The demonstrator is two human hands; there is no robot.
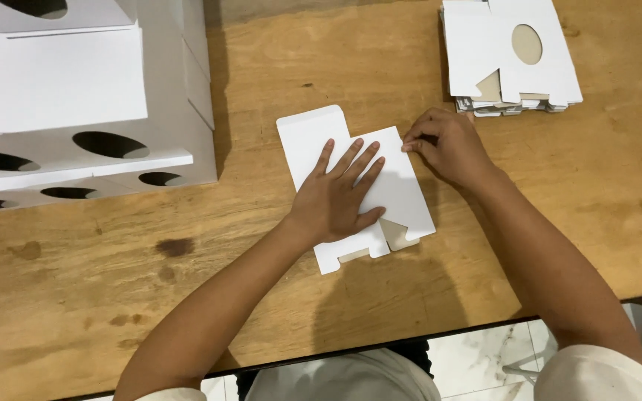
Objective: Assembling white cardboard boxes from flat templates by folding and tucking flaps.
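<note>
Wooden surface (76, 297), worn and stained with dark blotches, and dead centre on it lies a flat white die-cut box blank (395, 186), thin card with tabs and a folded-over panel. Left hand (336, 197) is pressed flat on it with fingers spread, while the right hand (447, 145) at about 1 o'clock pinches the flap's top corner with curled fingers; looks light, stiff-ish and easy to crease, so best taken by its edges. Further out, a stack of blanks (510, 59) with oval cutouts sits at 1 o'clock and assembled white boxes (76, 111) pile at 10.
</note>
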